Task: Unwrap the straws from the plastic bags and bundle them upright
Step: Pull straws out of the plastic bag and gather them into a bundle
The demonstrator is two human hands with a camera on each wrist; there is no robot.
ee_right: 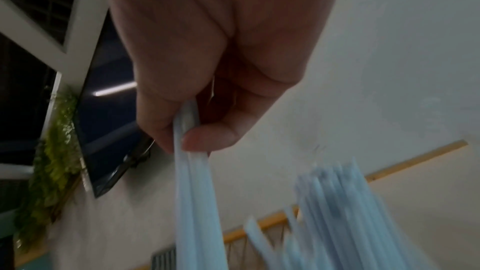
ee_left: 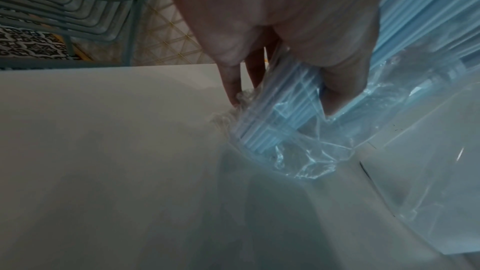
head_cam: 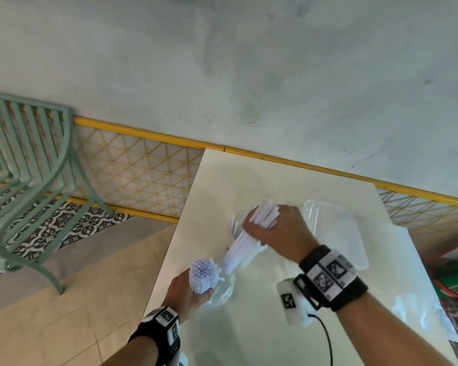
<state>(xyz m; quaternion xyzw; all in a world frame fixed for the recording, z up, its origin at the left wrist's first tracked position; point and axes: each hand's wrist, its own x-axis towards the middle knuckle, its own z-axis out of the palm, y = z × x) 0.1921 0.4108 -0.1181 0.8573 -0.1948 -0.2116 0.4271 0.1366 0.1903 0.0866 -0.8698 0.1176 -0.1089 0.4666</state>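
Observation:
My left hand (head_cam: 188,289) grips an upright bundle of white straws (head_cam: 203,269) near the table's left edge, open ends facing up. In the left wrist view the fingers (ee_left: 340,89) curl round the straws (ee_left: 280,110) inside crumpled clear plastic (ee_left: 311,159). My right hand (head_cam: 275,228) grips a second, slanted bunch of straws (head_cam: 245,241) that pokes out of a clear bag (head_cam: 234,228) at mid-table. In the right wrist view the thumb and fingers (ee_right: 207,137) pinch a few straws (ee_right: 197,192), with more straws (ee_right: 342,213) blurred beside them.
The white table (head_cam: 249,326) stands against a grey wall. Clear plastic bags (head_cam: 336,228) lie at the right side of the table. A green metal chair (head_cam: 29,180) stands to the left on the floor. A black cable (head_cam: 327,339) runs from the right wrist camera.

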